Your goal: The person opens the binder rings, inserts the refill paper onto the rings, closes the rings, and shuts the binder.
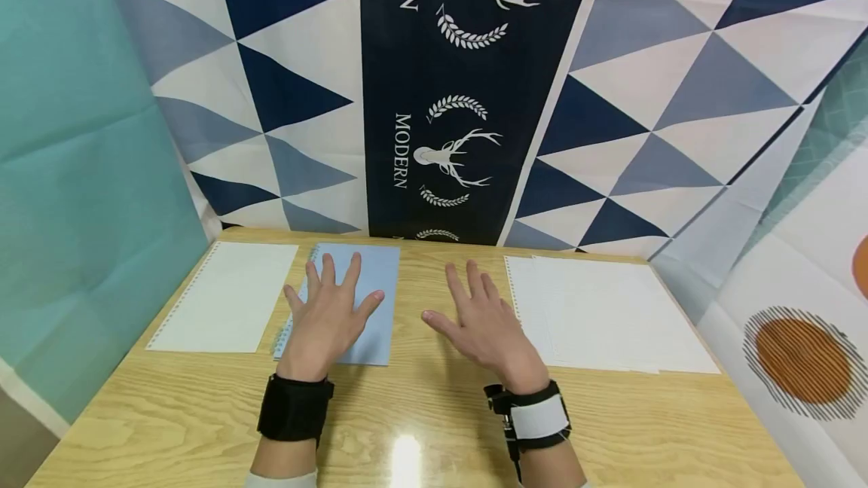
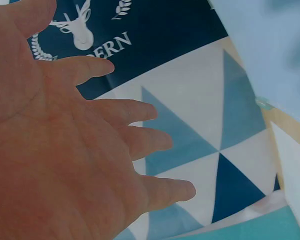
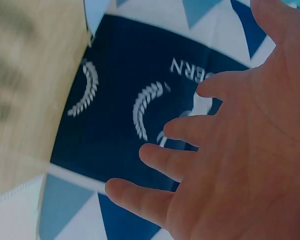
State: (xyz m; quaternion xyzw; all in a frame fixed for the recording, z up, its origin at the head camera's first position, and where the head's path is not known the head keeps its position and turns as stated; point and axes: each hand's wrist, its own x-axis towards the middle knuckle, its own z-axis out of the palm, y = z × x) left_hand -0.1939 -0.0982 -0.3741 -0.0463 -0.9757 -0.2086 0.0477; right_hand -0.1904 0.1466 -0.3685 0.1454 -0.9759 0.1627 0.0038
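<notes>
My left hand (image 1: 328, 318) is spread over a light blue spiral notebook (image 1: 373, 330), palm down. In the left wrist view the fingers of that left hand (image 2: 80, 135) are apart, and the palm holds nothing. To the right, my right hand (image 1: 484, 322) hovers above the bare wood between the notebook and some white sheets (image 1: 610, 315), fingers spread. The right wrist view shows the right hand (image 3: 225, 145) with nothing in its palm. Another white sheet with punched holes (image 1: 227, 296) lies left of the notebook.
The wooden table (image 1: 420, 413) ends at a patterned cloth (image 1: 447, 96) hanging behind it. A teal cloth (image 1: 81, 172) hangs on the left, and a white cloth with orange circles (image 1: 800, 360) on the right. Both wrists wear black straps (image 1: 294, 409).
</notes>
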